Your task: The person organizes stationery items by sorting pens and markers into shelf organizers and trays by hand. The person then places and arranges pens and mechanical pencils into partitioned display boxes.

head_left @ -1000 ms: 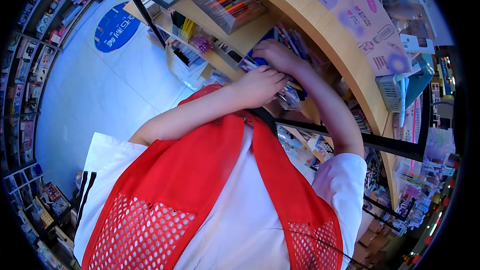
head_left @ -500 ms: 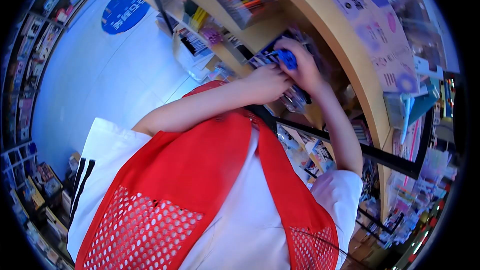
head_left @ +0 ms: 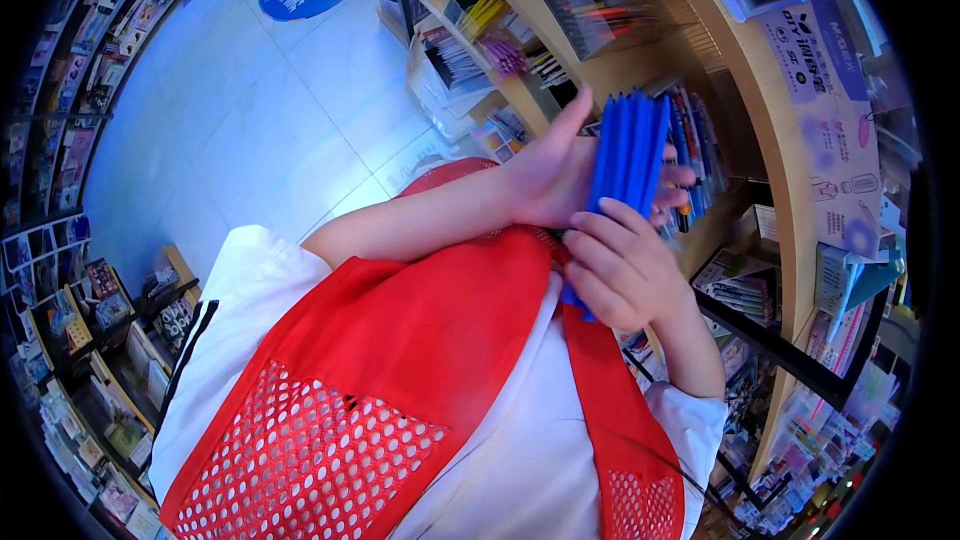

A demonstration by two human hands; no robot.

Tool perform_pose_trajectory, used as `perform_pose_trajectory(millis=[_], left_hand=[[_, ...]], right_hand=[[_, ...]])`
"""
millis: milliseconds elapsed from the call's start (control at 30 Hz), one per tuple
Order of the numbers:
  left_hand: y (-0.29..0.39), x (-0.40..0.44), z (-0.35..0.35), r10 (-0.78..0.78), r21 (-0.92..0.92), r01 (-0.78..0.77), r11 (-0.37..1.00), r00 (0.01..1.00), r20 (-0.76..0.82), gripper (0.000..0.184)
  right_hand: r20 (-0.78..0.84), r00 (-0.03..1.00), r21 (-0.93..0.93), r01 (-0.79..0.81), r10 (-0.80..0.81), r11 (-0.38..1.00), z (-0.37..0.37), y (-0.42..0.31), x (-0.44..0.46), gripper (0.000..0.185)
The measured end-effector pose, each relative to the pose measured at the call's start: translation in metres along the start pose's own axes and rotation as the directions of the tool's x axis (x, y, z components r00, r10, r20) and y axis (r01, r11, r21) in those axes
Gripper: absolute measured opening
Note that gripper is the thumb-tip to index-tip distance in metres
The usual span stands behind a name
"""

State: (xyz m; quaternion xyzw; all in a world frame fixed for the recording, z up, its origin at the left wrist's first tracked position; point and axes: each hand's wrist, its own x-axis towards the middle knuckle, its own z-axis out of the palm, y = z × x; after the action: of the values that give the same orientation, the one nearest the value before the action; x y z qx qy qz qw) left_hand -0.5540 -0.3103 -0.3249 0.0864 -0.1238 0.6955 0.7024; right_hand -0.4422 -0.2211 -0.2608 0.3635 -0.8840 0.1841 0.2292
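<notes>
A bundle of several slim blue pens (head_left: 632, 145) stands nearly upright in front of my chest. My right hand (head_left: 625, 265) is closed round its lower part, with the fingers wrapped across the front. Behind the bundle is my left hand (head_left: 560, 175), its palm against the pens and its thumb stretched up and apart. Fingertips of that hand show past the bundle's right edge, spread. Just beyond lies a holder of assorted pens (head_left: 695, 145) on the wooden shelf, partly hidden by my hands.
A rack of orange and dark pens (head_left: 590, 0) stands farther along the curved wooden shelf (head_left: 745, 50). Yellow pens (head_left: 480, 10) and purple ones (head_left: 503, 55) fill lower compartments. A black-framed tray (head_left: 800, 370) juts out at the right. Stocked shelves (head_left: 75, 140) line the left.
The blue bundle has come up and nearer, off the pen holder. My left hand has opened behind it; my right hand has moved down to its lower part. The view has shifted.
</notes>
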Motion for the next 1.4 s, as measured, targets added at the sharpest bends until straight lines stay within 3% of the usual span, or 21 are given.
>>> perform_pose_trajectory(millis=[33,133,167,267,333,400,433,467,533,600,633,667,733,833,900,967,1000,1100,1167,1267,1400], left_hand=[[0.005,-0.006,0.014,0.051,0.045,-0.044,0.998,0.983,-0.175,0.060],[0.020,-0.032,-0.035,0.094,-0.139,-0.111,0.984,0.988,-0.123,0.047],[0.033,-0.040,-0.008,0.099,-0.020,-0.116,0.993,0.911,-0.401,0.034],[0.073,-0.088,-0.026,0.206,0.017,-0.222,0.975,0.869,-0.449,0.027],[0.104,-0.121,-0.008,0.424,0.195,-0.380,0.904,0.746,-0.514,0.022],[0.136,-0.158,0.006,0.576,0.312,-0.487,0.816,0.638,-0.511,0.025],[0.148,-0.172,0.017,0.639,0.440,-0.464,0.769,0.590,-0.494,0.027],[0.158,-0.187,0.028,0.699,0.562,-0.430,0.707,0.545,-0.463,0.029],[0.174,-0.213,0.035,0.791,0.797,-0.268,0.541,0.484,-0.374,0.036],[0.184,-0.234,0.031,0.824,0.954,0.027,0.298,0.497,-0.272,0.037],[0.189,-0.246,0.025,0.778,0.940,0.159,0.302,0.529,-0.339,0.037],[0.195,-0.258,0.020,0.731,0.912,0.286,0.294,0.548,-0.407,0.036],[0.205,-0.284,0.010,0.699,0.826,0.267,0.497,0.441,-0.563,0.035],[0.225,-0.319,-0.006,0.608,0.656,0.013,0.755,0.363,-0.706,0.031],[0.240,-0.338,-0.031,0.604,0.657,0.073,0.750,0.328,-0.727,0.032],[0.250,-0.354,-0.061,0.596,0.641,0.127,0.757,0.265,-0.758,0.032],[0.254,-0.359,-0.078,0.593,0.630,0.151,0.762,0.228,-0.772,0.032],[0.251,-0.366,-0.119,0.600,0.618,0.112,0.778,0.157,-0.785,0.032],[0.240,-0.377,-0.138,0.567,0.577,0.070,0.814,0.116,-0.815,0.029],[0.220,-0.389,-0.156,0.491,0.496,0.044,0.867,0.096,-0.866,0.028],[0.214,-0.399,-0.162,0.435,0.439,0.095,0.894,0.060,-0.898,0.028]], right_hand=[[0.012,1.000,-0.027,0.023,-0.023,0.999,0.010,0.001,0.008,0.023],[0.099,0.995,-0.047,-0.007,0.012,0.999,0.045,0.006,0.027,0.026],[0.127,0.991,-0.025,-0.044,0.047,0.999,0.058,0.007,0.033,0.026],[0.179,0.962,0.134,-0.233,0.207,0.963,0.084,0.011,0.056,0.035],[0.146,0.930,0.263,-0.366,0.338,0.893,0.098,0.010,0.076,0.042],[-0.045,0.811,0.462,-0.500,0.583,0.732,0.135,0.003,0.074,0.054],[-0.049,0.659,0.720,-0.497,0.750,0.484,0.164,0.000,0.081,0.054],[0.011,0.486,0.903,-0.380,0.874,0.200,0.195,-0.001,0.092,0.055],[0.348,0.441,0.930,-0.050,0.827,-0.364,0.244,0.002,0.115,0.058],[0.428,0.377,0.897,-0.068,0.822,-0.436,0.295,-0.005,0.150,0.053],[0.408,0.347,0.909,-0.069,0.845,-0.411,0.319,-0.011,0.171,0.052],[0.514,0.338,0.843,-0.031,0.788,-0.537,0.342,-0.019,0.177,0.051],[0.651,0.358,0.702,0.054,0.670,-0.710,0.369,-0.024,0.179,0.056],[0.574,0.147,0.814,0.005,0.806,-0.581,0.393,0.000,0.147,0.051],[0.456,-0.153,0.849,-0.219,0.877,-0.480,0.407,0.036,0.094,0.052],[0.151,-0.351,0.726,-0.595,0.924,-0.345,0.450,0.085,0.005,0.057],[0.054,-0.480,0.701,-0.606,0.875,-0.376,0.437,0.114,0.008,0.064],[-0.180,-0.432,0.669,-0.712,0.884,-0.212,0.440,0.186,-0.038,0.061],[-0.295,-0.350,0.764,-0.645,0.889,-0.001,0.449,0.230,-0.073,0.056],[-0.423,-0.392,0.722,-0.691,0.817,0.042,0.429,0.260,-0.062,0.056],[-0.602,-0.360,0.674,-0.708,0.713,0.212,0.433,0.286,-0.050,0.052]])
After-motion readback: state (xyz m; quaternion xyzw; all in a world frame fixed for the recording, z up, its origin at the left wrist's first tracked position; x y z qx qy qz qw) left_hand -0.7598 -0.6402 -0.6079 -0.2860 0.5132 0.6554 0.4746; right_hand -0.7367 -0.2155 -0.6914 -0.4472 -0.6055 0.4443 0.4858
